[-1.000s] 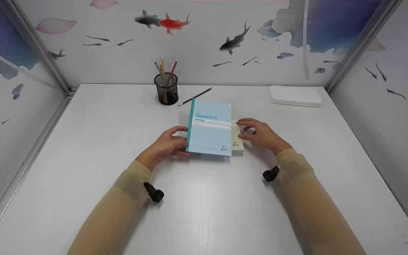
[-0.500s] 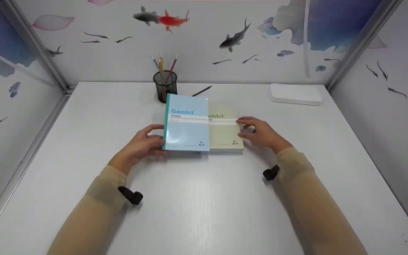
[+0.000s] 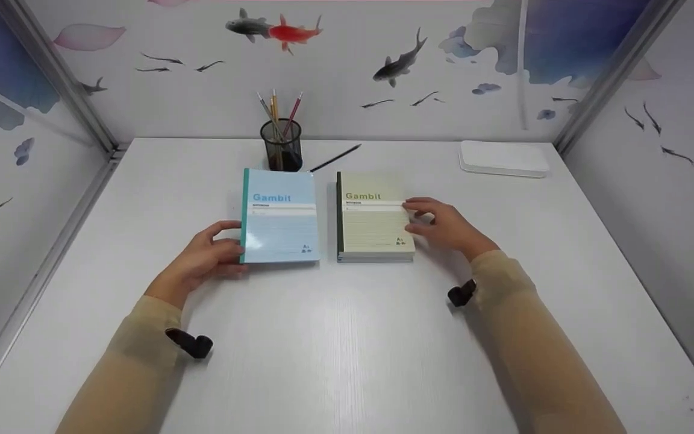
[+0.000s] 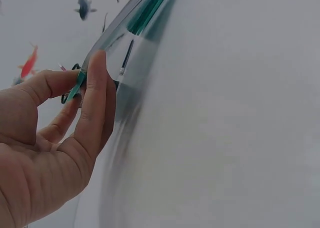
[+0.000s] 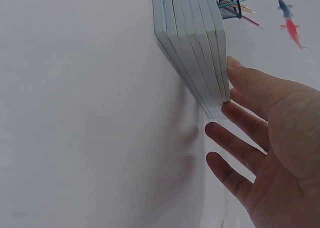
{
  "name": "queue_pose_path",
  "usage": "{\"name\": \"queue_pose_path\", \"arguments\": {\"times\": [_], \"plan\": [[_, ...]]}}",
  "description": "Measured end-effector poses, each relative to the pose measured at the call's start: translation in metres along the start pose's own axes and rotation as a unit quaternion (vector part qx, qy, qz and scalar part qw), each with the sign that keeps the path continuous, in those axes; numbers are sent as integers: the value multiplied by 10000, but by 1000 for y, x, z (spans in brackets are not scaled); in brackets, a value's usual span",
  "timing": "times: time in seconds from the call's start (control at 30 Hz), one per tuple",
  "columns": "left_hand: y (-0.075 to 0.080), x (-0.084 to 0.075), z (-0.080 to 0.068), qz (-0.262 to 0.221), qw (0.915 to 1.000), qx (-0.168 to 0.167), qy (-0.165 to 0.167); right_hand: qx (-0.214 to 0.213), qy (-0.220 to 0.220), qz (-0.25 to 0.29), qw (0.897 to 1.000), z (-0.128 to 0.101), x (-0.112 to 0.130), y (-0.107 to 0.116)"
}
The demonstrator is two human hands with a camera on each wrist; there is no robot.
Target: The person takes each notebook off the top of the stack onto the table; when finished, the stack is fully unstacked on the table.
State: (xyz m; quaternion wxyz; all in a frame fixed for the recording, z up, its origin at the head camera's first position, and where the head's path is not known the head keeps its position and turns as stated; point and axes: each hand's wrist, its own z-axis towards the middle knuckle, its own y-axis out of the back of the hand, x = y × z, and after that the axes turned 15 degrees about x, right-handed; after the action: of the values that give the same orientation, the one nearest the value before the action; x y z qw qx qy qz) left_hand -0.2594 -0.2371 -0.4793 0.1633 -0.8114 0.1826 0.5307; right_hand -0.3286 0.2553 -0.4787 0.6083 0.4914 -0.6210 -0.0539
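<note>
The left hand point(image 3: 202, 256) pinches the green spine edge of a blue notebook point(image 3: 279, 216), thumb on top and fingers underneath, as the left wrist view shows point(image 4: 75, 88). That notebook lies flat on the white tabletop point(image 3: 347, 337), just left of a stack of notebooks point(image 3: 375, 217) topped by a pale green cover; a narrow strip of tabletop shows between the two, so they are apart.

The right hand point(image 3: 443, 228) rests against the right side of the stack, fingers spread and nearly straight, fingertips touching the page edges; the right wrist view shows the stack point(image 5: 192, 48) as several notebooks thick.

Behind the blue notebook, close to its far edge, stands a black mesh pen cup point(image 3: 282, 146) with a few pencils in it. A dark pen point(image 3: 335, 158) lies slanted on the tabletop just right of the cup, beyond the stack. A flat white box point(image 3: 503, 159) sits at the far right corner, well apart from both hands. Walls painted with fish close in the tabletop on three sides.
</note>
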Motion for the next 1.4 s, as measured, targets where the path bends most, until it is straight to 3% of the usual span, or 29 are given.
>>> {"name": "queue_pose_path", "arguments": {"times": [0.2, 0.4, 0.53, 0.7, 0.9, 1.07, 1.23, 1.4], "plan": [[9, 2, -4, 220, 9995, 196, 57, -8, -1, -60, 10000, 0, 1, 2], [11, 0, -6, 1275, 9912, 107, 338, 7, 10, -85, 10000, 1, -1, 0], [9, -4, -6, 2168, 9745, -64, 581, 22, -69, -69, 9999, 0, -1, -1], [6, -5, -4, 2878, 9549, -290, 671, 20, -83, -53, 9999, 0, -1, -2], [2, -5, -1, 3747, 9219, -631, 750, -21, -23, -80, 10000, 1, -3, -2], [-5, -10, -3, 4043, 9055, -875, 946, -46, 5, 11, 10000, 3, -3, -3], [-19, -20, 4, 4090, 9024, -1068, 836, -97, 111, 142, 9998, 4, -4, -2], [-47, -28, 24, 3818, 9184, -933, 448, -75, 137, 195, 9997, 3, -9, 0]]}}
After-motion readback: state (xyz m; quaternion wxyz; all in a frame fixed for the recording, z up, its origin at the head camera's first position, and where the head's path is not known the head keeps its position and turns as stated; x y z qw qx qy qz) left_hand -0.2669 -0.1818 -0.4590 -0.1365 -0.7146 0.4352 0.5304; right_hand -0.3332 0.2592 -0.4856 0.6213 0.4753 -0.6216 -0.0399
